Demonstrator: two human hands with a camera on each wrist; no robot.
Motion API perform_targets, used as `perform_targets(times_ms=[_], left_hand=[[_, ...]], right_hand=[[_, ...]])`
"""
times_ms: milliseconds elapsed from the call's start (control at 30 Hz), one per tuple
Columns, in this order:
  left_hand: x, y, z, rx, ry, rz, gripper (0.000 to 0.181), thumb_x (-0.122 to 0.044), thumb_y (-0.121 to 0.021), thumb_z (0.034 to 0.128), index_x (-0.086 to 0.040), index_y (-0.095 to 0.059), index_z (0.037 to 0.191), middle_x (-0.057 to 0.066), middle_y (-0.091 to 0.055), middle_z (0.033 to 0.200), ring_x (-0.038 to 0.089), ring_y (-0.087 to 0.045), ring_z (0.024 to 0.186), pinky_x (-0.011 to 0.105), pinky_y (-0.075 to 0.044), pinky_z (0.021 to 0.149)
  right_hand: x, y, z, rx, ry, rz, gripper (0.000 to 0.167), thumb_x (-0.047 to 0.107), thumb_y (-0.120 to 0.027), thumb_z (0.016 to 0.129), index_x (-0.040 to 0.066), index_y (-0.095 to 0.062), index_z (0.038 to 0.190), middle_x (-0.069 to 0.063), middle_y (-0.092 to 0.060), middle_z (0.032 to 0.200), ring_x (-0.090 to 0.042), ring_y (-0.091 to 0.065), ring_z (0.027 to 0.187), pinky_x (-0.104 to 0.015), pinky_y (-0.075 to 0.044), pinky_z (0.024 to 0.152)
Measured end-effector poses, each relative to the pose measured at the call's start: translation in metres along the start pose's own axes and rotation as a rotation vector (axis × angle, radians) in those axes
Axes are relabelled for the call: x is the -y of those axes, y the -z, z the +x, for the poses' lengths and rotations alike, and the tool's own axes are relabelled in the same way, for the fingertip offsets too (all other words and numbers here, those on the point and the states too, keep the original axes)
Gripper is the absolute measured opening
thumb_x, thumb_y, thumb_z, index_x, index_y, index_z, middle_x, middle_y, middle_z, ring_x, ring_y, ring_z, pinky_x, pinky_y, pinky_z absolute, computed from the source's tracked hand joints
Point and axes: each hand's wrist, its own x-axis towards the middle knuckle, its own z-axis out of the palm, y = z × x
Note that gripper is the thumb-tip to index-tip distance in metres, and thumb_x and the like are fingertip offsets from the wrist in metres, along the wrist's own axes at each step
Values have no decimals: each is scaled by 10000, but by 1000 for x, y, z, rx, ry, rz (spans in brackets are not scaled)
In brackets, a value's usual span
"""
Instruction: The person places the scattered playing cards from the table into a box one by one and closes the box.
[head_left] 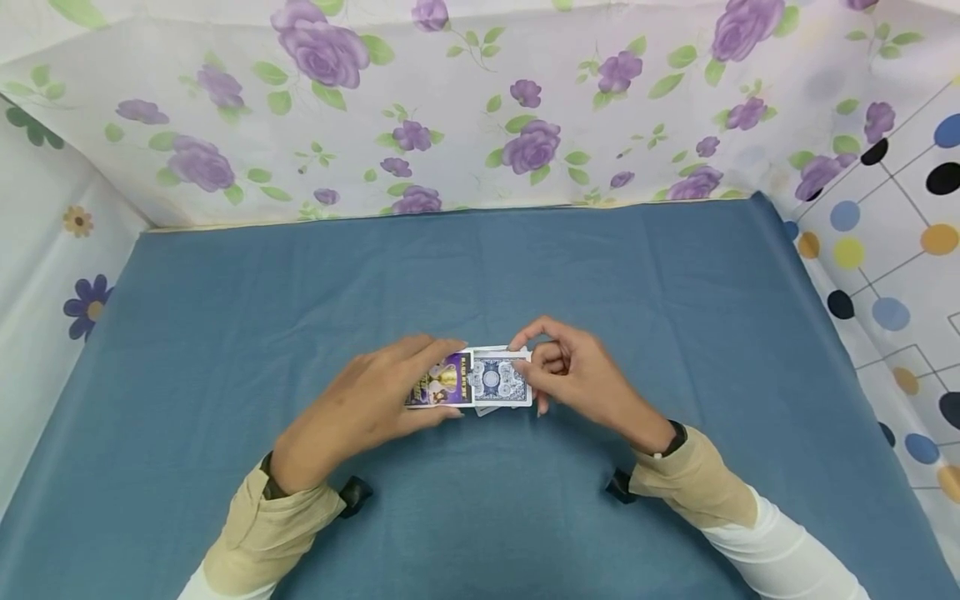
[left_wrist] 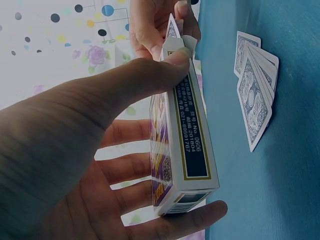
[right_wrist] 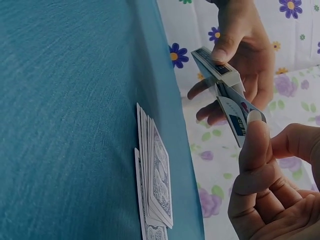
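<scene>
My left hand (head_left: pixel 371 387) grips a purple and white playing-card box (head_left: pixel 442 382), thumb along one narrow side and fingers along the other. The box is held above the table, its mouth toward my right hand (head_left: pixel 573 371). Between right thumb and index finger I pinch a blue-backed playing card (head_left: pixel 501 379) at the box mouth; in the right wrist view its inner end reaches in beside the raised flap (right_wrist: pixel 232 117). Whether it is one card or more, I cannot tell. Below on the table lies a loosely fanned pile of cards (left_wrist: pixel 257 95), backs up, mostly hidden in the head view.
A blue cloth (head_left: pixel 480 275) covers the table. Behind it hangs a white sheet with purple flowers (head_left: pixel 532 146), and a dotted sheet (head_left: pixel 892 312) hangs on the right. Black wrist-worn pieces (head_left: pixel 355 496) stick out by both cuffs.
</scene>
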Motion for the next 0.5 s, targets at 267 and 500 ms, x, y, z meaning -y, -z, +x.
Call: perform_targets(times_ms=[267,500], left_hand=[[-1,-1,1,2,-9,-9,678,-408,-803,873,-177,-531,1449,66,-640,1250,156,-625,969,349,-527,740],[-1,-2,1,9,-13,-5,694,-419,-803,870,-170,-524,1455,78,-642,1254,172,-635,1000,362,-541,767]], right_hand=[[-2,-2,-1,20,1,16,234,76,-632,1001,77,-588,1231,-118,-630,681,-326,-599,517,-449,-517,510],[-2,-4,-1,28,-2,-11,236,108,-619,1017,110,-587,1251,-196,-621,693,-339,-602,532,-446,-520,530]])
